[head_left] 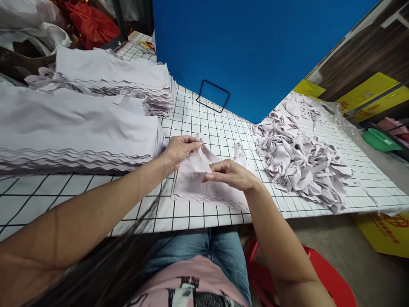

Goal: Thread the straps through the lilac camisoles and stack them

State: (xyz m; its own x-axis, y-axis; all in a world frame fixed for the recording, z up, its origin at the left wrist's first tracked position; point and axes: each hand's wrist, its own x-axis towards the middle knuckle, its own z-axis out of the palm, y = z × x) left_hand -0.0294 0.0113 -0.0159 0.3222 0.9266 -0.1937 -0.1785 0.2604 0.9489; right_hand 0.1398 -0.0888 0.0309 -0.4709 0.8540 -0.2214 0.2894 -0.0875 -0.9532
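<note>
A pale lilac-white strappy garment piece (194, 179) with a wavy lower edge lies on the gridded table in front of me. My left hand (180, 150) is closed on the top of its narrow strap (204, 161), pinched between thumb and fingers. Lower down and to the right, my right hand (228, 174) has thumb and fingers brought together at the strap's other end, over the fabric. Its palm hides part of the piece. Another strap loop (239, 150) stands up from the cloth just beyond the right hand.
Folded stacks of matching pieces, a near stack (73, 128) and a far stack (115, 70), are on the left. A tangled heap of fabric pieces (300, 157) lies on the right. Behind stand a blue panel (255, 51) and a black wire frame (213, 96). A red stool (329, 273) is below.
</note>
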